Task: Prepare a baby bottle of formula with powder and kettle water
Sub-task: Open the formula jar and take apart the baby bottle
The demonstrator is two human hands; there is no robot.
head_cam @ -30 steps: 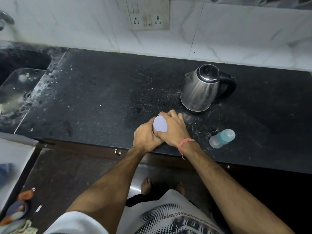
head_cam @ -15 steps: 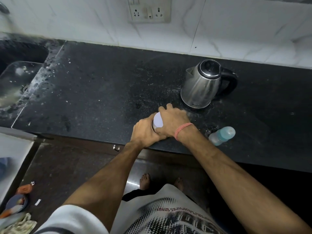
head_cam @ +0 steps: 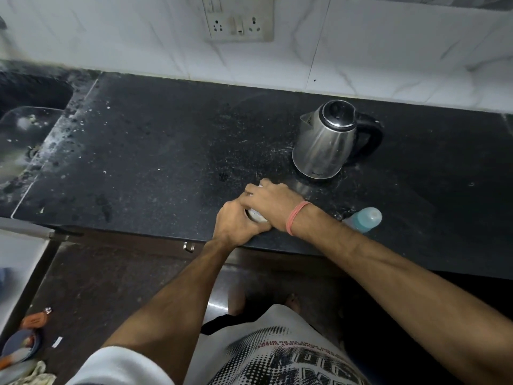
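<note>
Both hands meet on a small powder tin [head_cam: 256, 215] standing near the front edge of the black counter [head_cam: 155, 151]. My left hand [head_cam: 236, 225] wraps the tin's side. My right hand [head_cam: 270, 202] lies over its top and hides the pale lid almost fully. A steel kettle [head_cam: 323, 143] with a black handle stands just behind and to the right. A clear baby bottle [head_cam: 362, 220] with a blue cap lies on its side to the right of my right wrist.
A wet sink [head_cam: 19, 140] is set into the counter at the far left. A wall socket plate [head_cam: 238, 22] sits on the tiled wall behind. Below the counter edge are a cabinet handle [head_cam: 189, 246] and the floor.
My right hand has slid further over the tin's top, so the pale lid seen earlier is now nearly covered. The view has shifted slightly; kettle and bottle have not moved.
</note>
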